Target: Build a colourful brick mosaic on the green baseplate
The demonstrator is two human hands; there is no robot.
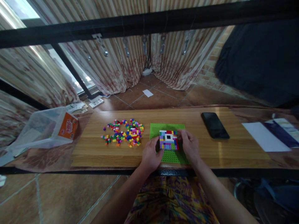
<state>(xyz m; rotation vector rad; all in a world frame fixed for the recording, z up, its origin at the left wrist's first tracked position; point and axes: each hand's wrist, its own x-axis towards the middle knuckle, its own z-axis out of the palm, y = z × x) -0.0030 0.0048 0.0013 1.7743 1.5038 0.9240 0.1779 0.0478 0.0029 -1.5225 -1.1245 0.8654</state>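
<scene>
A square block of many-coloured toy bricks, with a white ring around a dark square on its face, is over a green studded baseplate. My left hand grips its left edge, thumb at the lower corner. On the opposite edge, the fingers of my right hand are closed around the side. Whether the brick block touches the baseplate cannot be made out. Left of the baseplate lies a loose heap of small coloured bricks.
A black phone lies right of the baseplate on the wooden board. White paper is farther right. At the far left stands a clear plastic bin with an orange label. A black metal bar crosses above.
</scene>
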